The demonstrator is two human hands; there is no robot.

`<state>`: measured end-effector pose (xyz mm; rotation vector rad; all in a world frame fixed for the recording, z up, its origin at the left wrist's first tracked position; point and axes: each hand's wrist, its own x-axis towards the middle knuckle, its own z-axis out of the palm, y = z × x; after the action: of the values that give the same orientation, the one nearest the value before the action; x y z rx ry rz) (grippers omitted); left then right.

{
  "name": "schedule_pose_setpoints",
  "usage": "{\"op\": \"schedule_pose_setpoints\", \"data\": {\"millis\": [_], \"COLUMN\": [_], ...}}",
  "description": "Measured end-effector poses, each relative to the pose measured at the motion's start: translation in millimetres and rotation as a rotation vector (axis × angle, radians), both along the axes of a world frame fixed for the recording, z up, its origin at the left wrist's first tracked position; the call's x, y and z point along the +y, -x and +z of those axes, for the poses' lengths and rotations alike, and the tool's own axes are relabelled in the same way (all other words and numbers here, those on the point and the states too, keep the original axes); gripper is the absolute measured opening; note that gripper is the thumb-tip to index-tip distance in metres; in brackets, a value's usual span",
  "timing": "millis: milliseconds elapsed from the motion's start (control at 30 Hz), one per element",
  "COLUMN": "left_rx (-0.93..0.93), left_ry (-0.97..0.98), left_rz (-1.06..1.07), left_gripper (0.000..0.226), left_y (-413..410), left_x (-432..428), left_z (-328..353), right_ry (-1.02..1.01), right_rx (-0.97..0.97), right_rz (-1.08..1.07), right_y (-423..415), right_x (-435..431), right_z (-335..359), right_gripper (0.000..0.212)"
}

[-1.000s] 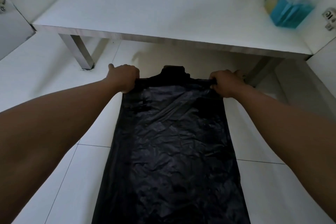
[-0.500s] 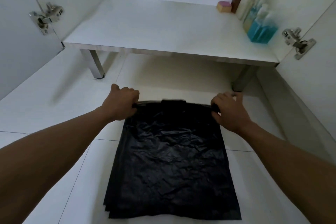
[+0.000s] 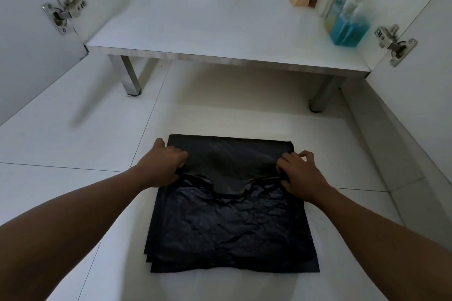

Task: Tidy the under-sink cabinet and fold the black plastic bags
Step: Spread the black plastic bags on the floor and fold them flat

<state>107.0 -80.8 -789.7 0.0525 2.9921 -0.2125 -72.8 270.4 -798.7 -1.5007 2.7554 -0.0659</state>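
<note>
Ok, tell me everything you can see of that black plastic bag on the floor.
The black plastic bag is thin, crinkled, glossy film, lying flat on the white tiled floor in front of the cabinet. Its far part is doubled back toward the person, the flap's edge sagging in the middle. The left grip and right grip pinch that flap's two corners. Stacked layer edges show at the near left corner.
</note>
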Motion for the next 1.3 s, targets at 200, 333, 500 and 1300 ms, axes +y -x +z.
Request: {"op": "schedule_pose_setpoints", "data": {"millis": [200, 333, 500, 1300], "left_rx": [-0.193, -0.027, 0.307, 0.039], "left_ry": [-0.025, -0.024, -0.168, -0.306], "left_rz": [0.006, -0.016, 0.24, 0.342], "left_gripper": [0.047, 0.071, 0.06, 0.086], "left_y": [2.8, 12.5, 39.3, 40.5], "left_x": [3.5, 7.0, 40.8, 55.6], "left_z": [5.9, 11.7, -9.8, -65.9], "right_ry": [-0.074, 0.11, 0.121, -0.048], "right_rx": [-0.118, -0.108, -0.041, -0.251], "right_rz": [0.024, -0.012, -0.084, -0.224], "right_y": [2.7, 3.6, -13.5, -50.7], "right_x": [4.4, -6.9, -76.8, -144.0], "right_z": [6.8, 12.1, 4.6, -50.3], "right_gripper": [0.054, 0.052, 0.042, 0.056]}}
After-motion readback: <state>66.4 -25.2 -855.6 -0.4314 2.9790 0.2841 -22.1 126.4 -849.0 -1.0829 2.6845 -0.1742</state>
